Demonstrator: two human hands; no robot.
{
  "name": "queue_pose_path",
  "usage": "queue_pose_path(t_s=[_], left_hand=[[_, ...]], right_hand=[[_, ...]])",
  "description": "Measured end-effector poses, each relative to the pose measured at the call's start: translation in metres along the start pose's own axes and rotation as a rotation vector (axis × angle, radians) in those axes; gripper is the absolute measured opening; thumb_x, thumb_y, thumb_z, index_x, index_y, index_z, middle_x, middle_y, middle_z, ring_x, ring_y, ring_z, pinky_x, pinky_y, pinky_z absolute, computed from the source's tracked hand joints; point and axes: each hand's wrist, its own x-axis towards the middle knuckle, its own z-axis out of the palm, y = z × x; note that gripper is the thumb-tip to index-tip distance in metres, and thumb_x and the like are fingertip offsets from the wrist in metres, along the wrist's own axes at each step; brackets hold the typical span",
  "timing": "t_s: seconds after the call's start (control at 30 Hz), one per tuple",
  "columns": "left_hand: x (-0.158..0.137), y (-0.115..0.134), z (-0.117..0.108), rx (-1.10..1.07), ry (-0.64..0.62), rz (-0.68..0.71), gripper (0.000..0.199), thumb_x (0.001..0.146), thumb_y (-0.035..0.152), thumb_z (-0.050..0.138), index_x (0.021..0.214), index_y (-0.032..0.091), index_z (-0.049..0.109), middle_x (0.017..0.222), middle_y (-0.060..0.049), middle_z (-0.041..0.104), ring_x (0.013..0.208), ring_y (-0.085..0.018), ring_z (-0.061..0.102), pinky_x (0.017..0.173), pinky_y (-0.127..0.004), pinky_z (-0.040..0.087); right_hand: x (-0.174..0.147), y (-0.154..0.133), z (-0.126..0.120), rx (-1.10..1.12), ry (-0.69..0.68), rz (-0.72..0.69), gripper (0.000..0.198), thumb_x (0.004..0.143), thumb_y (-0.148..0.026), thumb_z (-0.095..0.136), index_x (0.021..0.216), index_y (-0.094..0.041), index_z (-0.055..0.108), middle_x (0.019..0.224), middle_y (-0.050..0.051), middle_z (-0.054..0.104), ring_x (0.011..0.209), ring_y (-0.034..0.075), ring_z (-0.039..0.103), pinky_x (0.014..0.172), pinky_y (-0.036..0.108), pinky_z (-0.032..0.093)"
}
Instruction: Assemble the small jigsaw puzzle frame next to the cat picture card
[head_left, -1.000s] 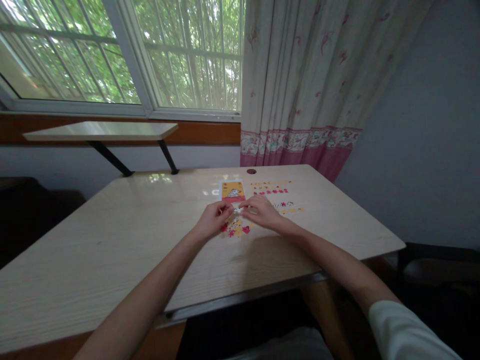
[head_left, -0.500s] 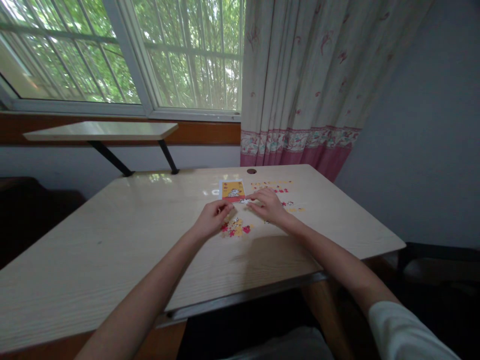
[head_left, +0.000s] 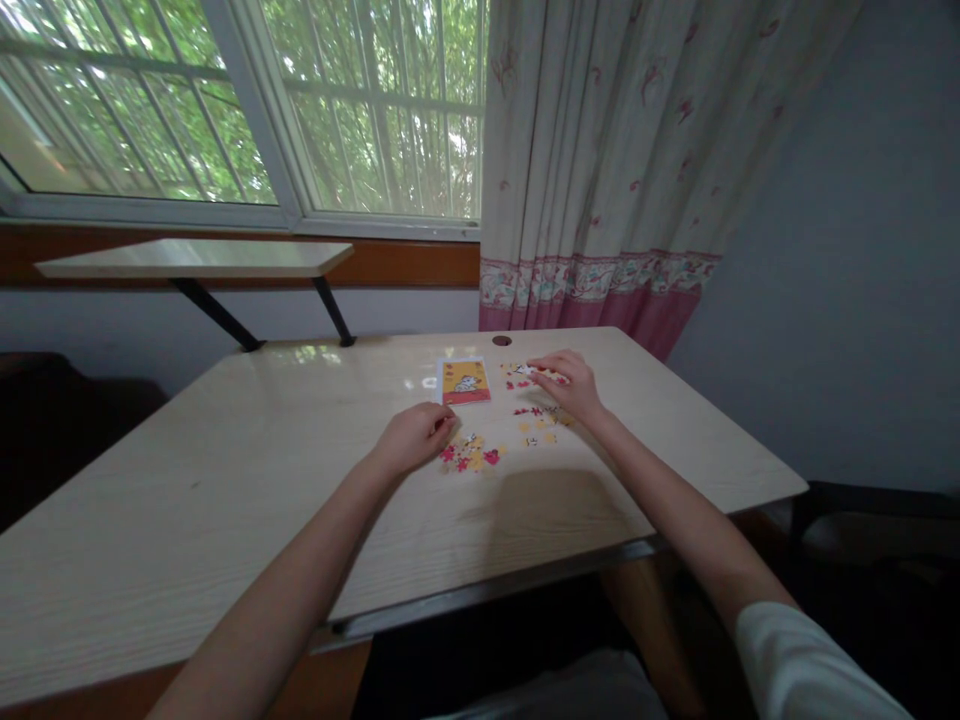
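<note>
My right hand (head_left: 568, 385) is pinched on a small whitish jigsaw puzzle piece (head_left: 529, 370) over the upper rows of pieces on the right. My left hand (head_left: 417, 436) is curled with its fingertips together, just below the picture card and beside the loose pile; I cannot make out what, if anything, is in it. The picture card (head_left: 466, 382) shows a white animal on yellow and red. A pile of red, yellow and white puzzle pieces (head_left: 471, 457) lies nearest to my left hand. Shorter rows of yellow and white pieces (head_left: 538, 440) lie below my right hand.
The pale wooden desk (head_left: 285, 460) has a round cable hole (head_left: 502, 341) at its back edge. A raised shelf (head_left: 202, 258) on black legs stands at the back left. Behind hangs a patterned curtain (head_left: 592, 200) beside a barred window (head_left: 375, 120).
My right hand has moved right and slightly away from me, from beside the picture card to the upper rows, carrying a whitish piece. My left hand has drawn slightly left, uncovering the card's lower edge.
</note>
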Motion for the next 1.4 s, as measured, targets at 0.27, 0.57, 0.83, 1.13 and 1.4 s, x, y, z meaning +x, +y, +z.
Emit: queue_pose_path(t_s=[0.27, 0.57, 0.83, 1.13, 1.4], left_hand=[[-0.001, 0.002, -0.001, 0.022, -0.014, 0.007, 0.027, 0.089, 0.029, 0.039, 0.084, 0.017, 0.063, 0.079, -0.005, 0.063, 0.066, -0.015, 0.054, 0.059, -0.024, 0.036], [0.0, 0.002, -0.002, 0.04, -0.018, 0.021, 0.028, 0.089, 0.029, 0.038, 0.084, 0.018, 0.063, 0.08, -0.006, 0.064, 0.068, -0.016, 0.055, 0.06, -0.025, 0.037], [0.0, 0.007, -0.004, 0.046, -0.029, 0.033, 0.027, 0.088, 0.028, 0.039, 0.086, 0.018, 0.064, 0.082, -0.006, 0.066, 0.071, -0.017, 0.057, 0.063, -0.026, 0.039], [-0.001, 0.008, -0.004, 0.043, -0.032, 0.056, 0.028, 0.089, 0.028, 0.039, 0.085, 0.018, 0.064, 0.082, -0.007, 0.066, 0.074, -0.018, 0.057, 0.063, -0.027, 0.039], [0.0, 0.008, -0.002, 0.051, -0.046, 0.058, 0.028, 0.089, 0.029, 0.039, 0.084, 0.018, 0.064, 0.082, -0.007, 0.066, 0.075, -0.019, 0.058, 0.064, -0.027, 0.039]], right_hand=[[0.0, 0.0, 0.001, 0.009, -0.005, -0.027, 0.019, 0.084, -0.036, 0.06, 0.092, -0.022, 0.071, 0.081, 0.004, 0.069, 0.077, 0.017, 0.059, 0.075, 0.032, 0.041], [-0.001, 0.03, -0.024, 0.089, -0.574, 0.152, 0.023, 0.079, -0.035, 0.061, 0.09, -0.018, 0.071, 0.08, 0.005, 0.066, 0.068, 0.013, 0.054, 0.065, 0.026, 0.04], [-0.043, 0.045, -0.064, 0.168, -0.908, 0.502, 0.039, 0.073, -0.048, 0.062, 0.092, -0.015, 0.071, 0.06, 0.0, 0.056, 0.053, 0.009, 0.042, 0.051, 0.023, 0.03], [-0.058, 0.041, -0.065, 0.161, -0.9, 0.501, 0.035, 0.072, -0.045, 0.064, 0.09, -0.016, 0.072, 0.065, 0.002, 0.059, 0.058, 0.012, 0.045, 0.054, 0.024, 0.033], [-0.055, 0.033, -0.067, 0.116, -0.893, 0.503, 0.03, 0.071, -0.036, 0.066, 0.091, -0.015, 0.071, 0.067, 0.002, 0.058, 0.057, 0.011, 0.046, 0.053, 0.023, 0.033]])
